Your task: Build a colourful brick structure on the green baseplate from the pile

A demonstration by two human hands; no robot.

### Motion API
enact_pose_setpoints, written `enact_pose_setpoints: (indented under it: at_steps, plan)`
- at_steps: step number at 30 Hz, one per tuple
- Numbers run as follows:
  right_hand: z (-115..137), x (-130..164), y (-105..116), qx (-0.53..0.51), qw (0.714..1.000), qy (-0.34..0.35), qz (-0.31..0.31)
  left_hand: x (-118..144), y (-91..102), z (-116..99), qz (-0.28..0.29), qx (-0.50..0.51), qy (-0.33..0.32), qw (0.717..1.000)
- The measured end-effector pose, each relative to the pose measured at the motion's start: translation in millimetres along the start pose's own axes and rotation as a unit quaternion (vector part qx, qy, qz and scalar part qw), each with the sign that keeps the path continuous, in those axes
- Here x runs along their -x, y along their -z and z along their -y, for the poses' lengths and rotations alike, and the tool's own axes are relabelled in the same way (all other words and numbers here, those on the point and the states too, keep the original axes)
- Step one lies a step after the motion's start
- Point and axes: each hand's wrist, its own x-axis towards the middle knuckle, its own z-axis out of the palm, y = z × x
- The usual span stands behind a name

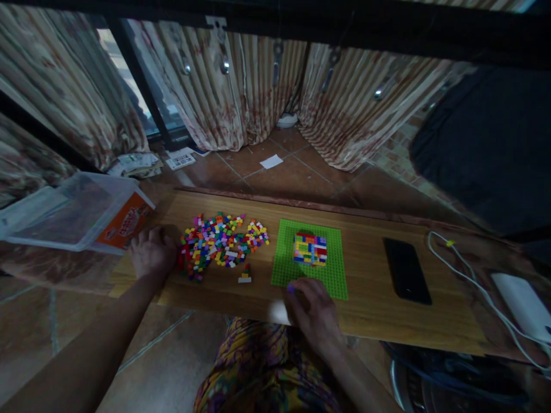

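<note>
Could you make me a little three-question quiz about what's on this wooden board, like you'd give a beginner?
1. True or false: the black phone lies on the green baseplate.
2. Which hand rests beside the pile of loose bricks? A) left hand B) right hand C) neither
3. Fill in: the small multicoloured block build stands on the ______.

Key:
1. False. The phone lies on the wooden board, to the right of the baseplate and apart from it.
2. A. The left hand lies at the pile's left edge; the right hand is at the baseplate's near edge, with a small purple piece at its fingertips.
3. Green baseplate.
</note>
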Motion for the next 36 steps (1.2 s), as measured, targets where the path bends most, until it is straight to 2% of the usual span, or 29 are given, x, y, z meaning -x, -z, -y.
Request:
enact_pose_setpoints:
  at_steps: [2, 5, 8, 12, 19, 25, 31, 33, 36]
  plan:
    - [12.9, 5.7, -16.4, -0.012, 0.998, 0.022, 0.06, 0.5, -0.4, 0.6, -0.007, 0.001, -0.001, 1.0]
    - [21.9, 7.3, -39.5, 0.009, 0.994, 0.047, 0.095, 0.5, -2.0, 1.6, -0.016, -0.003, 0.003, 1.0]
    - [23.6, 2.3, -51.5, 0.032, 0.993, 0.063, 0.098, 0.7, -3.2, 2.1, -0.021, 0.006, 0.003, 1.0]
    - [26.6, -11.7, -53.7, 0.036, 0.992, 0.081, 0.087, 1.7, -3.2, 1.5, -0.027, 0.015, 0.012, 0.999]
    - [30.3, -64.7, -68.8, 0.046, 0.995, 0.078, 0.041, 2.4, -5.2, 2.1, -0.034, 0.03, 0.01, 0.999]
    - [25.1, -96.2, -87.5, 0.132, 0.984, 0.086, 0.08, 3.2, -5.2, 2.0, -0.037, 0.038, 0.01, 0.999]
    - [24.7, -96.6, -88.7, 0.134, 0.983, 0.091, 0.088, 3.2, -7.5, 3.5, -0.041, 0.045, 0.013, 0.998]
    - [25.9, -92.7, -83.8, 0.1, 0.988, 0.087, 0.082, 3.3, -7.8, 4.2, -0.044, 0.043, 0.011, 0.998]
    - [27.8, -83.6, -73.2, 0.008, 0.997, 0.047, 0.068, 4.0, -7.7, 4.7, -0.048, 0.043, 0.006, 0.998]
